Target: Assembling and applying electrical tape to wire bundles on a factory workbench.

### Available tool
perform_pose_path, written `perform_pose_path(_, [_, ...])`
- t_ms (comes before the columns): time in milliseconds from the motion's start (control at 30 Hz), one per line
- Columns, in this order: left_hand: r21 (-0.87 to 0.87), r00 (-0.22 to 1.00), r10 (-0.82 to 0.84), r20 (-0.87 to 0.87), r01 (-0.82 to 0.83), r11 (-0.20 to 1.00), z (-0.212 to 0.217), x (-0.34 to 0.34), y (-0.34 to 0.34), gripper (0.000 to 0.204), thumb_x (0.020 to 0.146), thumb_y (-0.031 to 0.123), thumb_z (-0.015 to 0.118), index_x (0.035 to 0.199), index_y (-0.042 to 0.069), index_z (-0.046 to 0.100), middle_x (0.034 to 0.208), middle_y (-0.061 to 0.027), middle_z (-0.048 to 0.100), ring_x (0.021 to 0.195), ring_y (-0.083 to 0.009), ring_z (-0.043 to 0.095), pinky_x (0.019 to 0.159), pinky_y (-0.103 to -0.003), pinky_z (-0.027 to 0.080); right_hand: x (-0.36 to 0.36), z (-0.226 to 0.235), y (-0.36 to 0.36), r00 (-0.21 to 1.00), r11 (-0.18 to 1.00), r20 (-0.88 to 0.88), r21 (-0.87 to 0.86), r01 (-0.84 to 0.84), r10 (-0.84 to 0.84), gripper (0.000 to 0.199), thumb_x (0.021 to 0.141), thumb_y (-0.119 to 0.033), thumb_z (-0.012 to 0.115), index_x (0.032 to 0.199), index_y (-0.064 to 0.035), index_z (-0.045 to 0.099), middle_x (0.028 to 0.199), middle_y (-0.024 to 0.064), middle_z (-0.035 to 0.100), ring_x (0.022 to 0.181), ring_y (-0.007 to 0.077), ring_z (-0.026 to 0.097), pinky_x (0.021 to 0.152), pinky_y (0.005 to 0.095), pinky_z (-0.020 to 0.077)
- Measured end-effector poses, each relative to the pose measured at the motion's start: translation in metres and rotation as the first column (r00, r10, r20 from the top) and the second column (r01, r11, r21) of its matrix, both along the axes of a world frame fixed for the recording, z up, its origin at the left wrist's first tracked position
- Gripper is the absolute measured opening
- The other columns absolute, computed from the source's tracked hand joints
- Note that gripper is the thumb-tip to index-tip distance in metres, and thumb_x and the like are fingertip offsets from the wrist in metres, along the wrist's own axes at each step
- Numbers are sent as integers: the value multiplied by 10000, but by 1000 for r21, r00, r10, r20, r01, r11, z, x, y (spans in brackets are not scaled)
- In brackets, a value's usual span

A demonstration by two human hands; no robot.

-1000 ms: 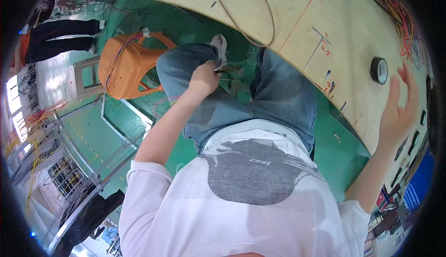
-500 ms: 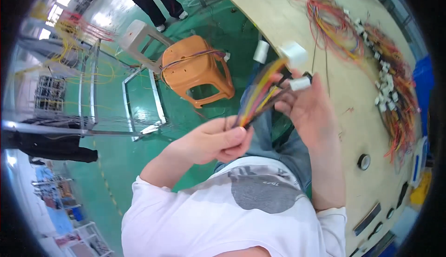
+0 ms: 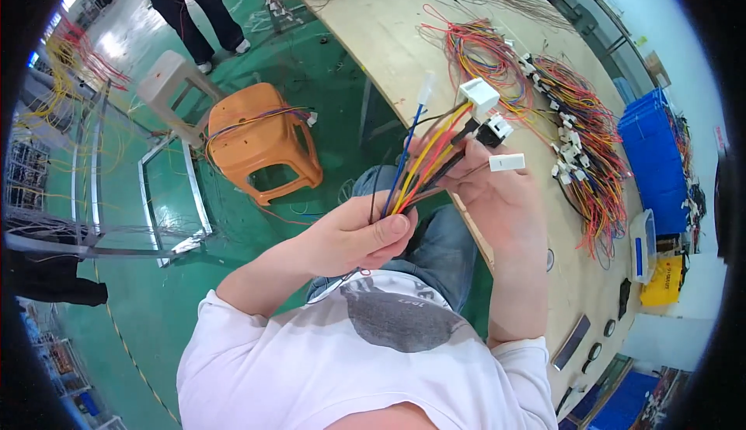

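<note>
Left hand [image 3: 359, 235] pinches wire bundle [image 3: 428, 162] below-left of white connector [image 3: 479, 96]. Right hand [image 3: 499, 201] below white connector, fingers curled near black plug [image 3: 489, 132]; grip cannot be determined.

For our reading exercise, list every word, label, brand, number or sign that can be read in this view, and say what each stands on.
White shirt: small pale characters on its dark grey patch; not quoted here.
White tag by the right hand: faint marks, too small to read.
Yellow bag: dark printing, too small to read surely.
Pale wall: reddish marks near the view's right rim, unreadable.
</note>
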State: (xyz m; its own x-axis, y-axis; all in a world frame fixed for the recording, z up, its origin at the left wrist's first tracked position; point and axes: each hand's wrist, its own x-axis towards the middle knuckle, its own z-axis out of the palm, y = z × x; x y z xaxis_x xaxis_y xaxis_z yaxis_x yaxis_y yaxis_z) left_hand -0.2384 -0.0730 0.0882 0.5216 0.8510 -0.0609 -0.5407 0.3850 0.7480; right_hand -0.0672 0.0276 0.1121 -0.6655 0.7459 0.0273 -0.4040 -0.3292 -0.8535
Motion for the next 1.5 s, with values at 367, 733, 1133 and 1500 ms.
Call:
perform_pose_path(367, [69, 961, 138, -240, -125, 990, 14, 9, 11, 243, 868, 278, 452, 830, 38, 438, 578, 37, 377, 481, -24, 284, 425, -169, 221, -9, 30, -5, 940, 932, 15, 136, 337, -342, 504, 749, -87, 566, 1189, 22, 346, 911, 131, 561, 757, 192, 581, 638, 270, 459])
perform_pose_path(733, [565, 726, 172, -665, 340, 751, 21, -7, 14, 141, 824, 125, 500, 897, 6, 498, 602, -108, 499, 505, -211, 479, 480, -284, 377, 17, 18, 0, 1000, 976, -8, -219, -13, 11, 336, 665, -46, 620, 974, -8, 494, 797, 90, 588, 668, 148, 560, 646, 243, 420])
perform_pose_path(1133, [95, 182, 28, -983, 369, 925, -116, 18, 32, 209, 805, 198, 478, 805, -7, 516, 738, -219, 555, 737, -377, 538, 634, -437, 412, 16, -56, 17, 722, 448, 620, 764, -465, -308, 85, 657, -6, 620, 719, -57, 589, 723, 29, 576, 743, 162, 573, 862, 318, 391])
perform_pose_path(1500, [-65, 440, -46, -897, -28, 998, -226, 42, 17, 303, 674, 162, 592, 873, -45, 495, 781, -203, 572, 773, -308, 569, 664, -354, 428, -12, -210, -52, 772, 945, 551, 112, 306, -316, 148, 838, -98, 497, 880, 16, 582, 595, 10, 530, 524, 54, 478, 483, 177, 380])
